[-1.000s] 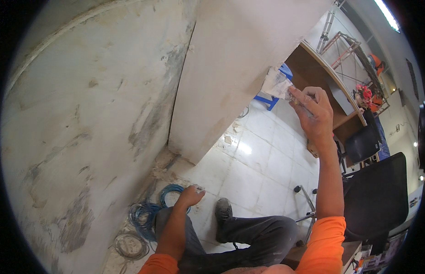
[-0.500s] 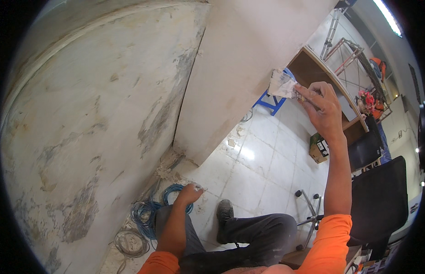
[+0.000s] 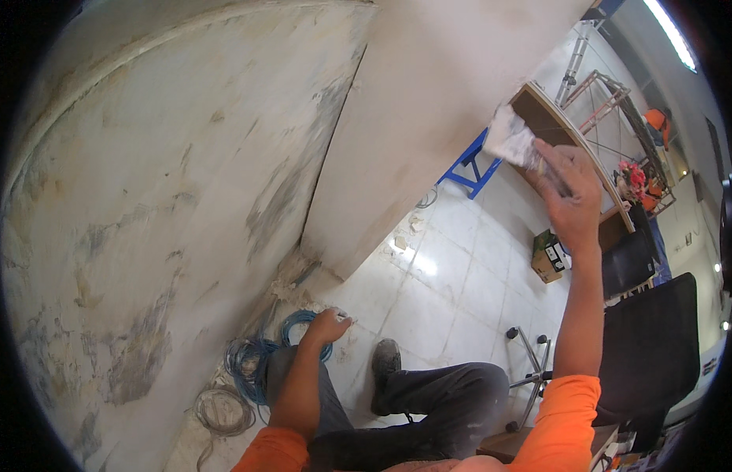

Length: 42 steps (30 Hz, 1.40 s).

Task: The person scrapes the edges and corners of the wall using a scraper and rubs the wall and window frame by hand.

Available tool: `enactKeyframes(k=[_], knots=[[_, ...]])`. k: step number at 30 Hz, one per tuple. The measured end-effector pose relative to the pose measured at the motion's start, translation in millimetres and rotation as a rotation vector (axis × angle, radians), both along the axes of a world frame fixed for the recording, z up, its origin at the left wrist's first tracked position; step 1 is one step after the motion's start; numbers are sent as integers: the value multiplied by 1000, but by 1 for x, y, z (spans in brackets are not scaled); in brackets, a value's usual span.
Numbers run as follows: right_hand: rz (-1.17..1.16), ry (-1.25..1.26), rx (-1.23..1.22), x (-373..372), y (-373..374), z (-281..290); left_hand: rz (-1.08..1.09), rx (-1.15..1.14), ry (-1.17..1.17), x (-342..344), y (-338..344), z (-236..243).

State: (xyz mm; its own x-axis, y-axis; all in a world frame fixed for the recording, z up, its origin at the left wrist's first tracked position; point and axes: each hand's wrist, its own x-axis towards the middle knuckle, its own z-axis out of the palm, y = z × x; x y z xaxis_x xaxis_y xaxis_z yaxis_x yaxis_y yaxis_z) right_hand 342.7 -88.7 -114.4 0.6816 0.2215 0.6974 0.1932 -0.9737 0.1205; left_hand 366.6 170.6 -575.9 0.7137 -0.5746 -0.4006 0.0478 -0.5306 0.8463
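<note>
My right hand (image 3: 574, 193) is raised and closed around a putty knife (image 3: 510, 135), its broad blade smeared with white filler. The blade's tip is at the edge of the pale plastered pillar (image 3: 421, 118); whether it touches the surface is hard to tell. Low down, near my bent left knee, my left hand (image 3: 327, 327) has its fingers curled in. What they hold, if anything, is hidden. Left of the pillar, a wall panel (image 3: 169, 197) carries grey and brown patches.
Coils of blue cable (image 3: 252, 366) and a grey cable coil (image 3: 224, 411) lie by the wall base, among plaster crumbs. Behind the pillar stand a blue stool (image 3: 472, 169) and a wooden desk (image 3: 547, 110). A cardboard box (image 3: 548, 256) and a black office chair (image 3: 649, 346) are to the right.
My right hand has shifted slightly right and lower with the putty knife, and the blade has tilted. My left hand has barely moved.
</note>
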Motion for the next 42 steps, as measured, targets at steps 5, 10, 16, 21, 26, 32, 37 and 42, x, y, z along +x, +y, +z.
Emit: enactKeyframes(k=[5, 10, 16, 21, 26, 32, 37, 42], knots=[[131, 100, -13, 6, 8, -62, 14, -3, 30, 0, 0, 10], [146, 158, 204, 12, 7, -122, 35, -10, 2, -3, 1, 19], [70, 145, 729, 19, 1, -149, 4, 72, -47, 0, 6, 1], [84, 76, 841, 20, -2, -153, -26, 80, 6, 0, 10, 18], [-36, -3, 636, 28, -6, -129, -49, 76, 32, 2, 8, 31], [-72, -56, 478, 41, -5, -100, -17, 8, -10, 0, 6, 5], [-12, -25, 496, 45, -9, -74, 23, 18, 30, 1, -3, 18], [-140, 58, 322, 42, 3, -69, 33, -15, 21, 1, -11, -4]])
